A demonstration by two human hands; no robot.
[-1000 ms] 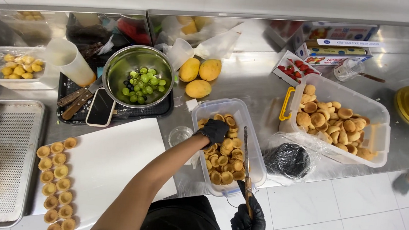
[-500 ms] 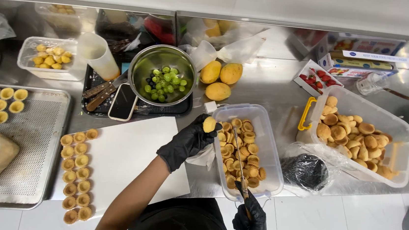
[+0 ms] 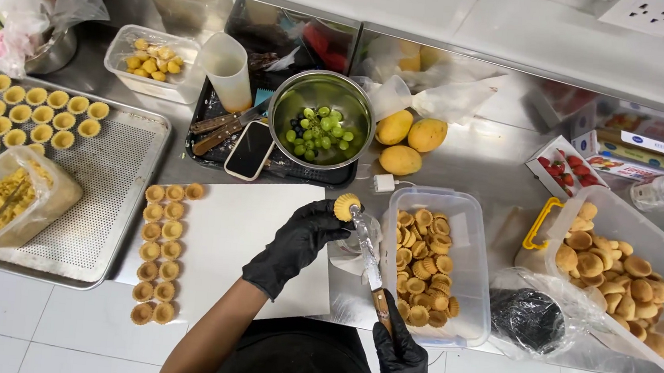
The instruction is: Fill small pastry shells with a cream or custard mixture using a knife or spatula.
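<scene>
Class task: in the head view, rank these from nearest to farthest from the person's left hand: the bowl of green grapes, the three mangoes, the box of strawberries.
From the left hand:
1. Bowl of green grapes, just beyond the hand.
2. Mangoes, beyond and to the right.
3. Box of strawberries, far right.

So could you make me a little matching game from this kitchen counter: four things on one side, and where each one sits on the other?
Things:
1. green grapes
2. mangoes
3. phone
4. single tart shell

Places:
A. on the black tray, beside the knives
B. held in the left hand, at the tip of the knife
C. in the metal bowl
D. bare on the steel counter, right of the bowl

Pairs: 1-C, 2-D, 3-A, 4-B
</scene>
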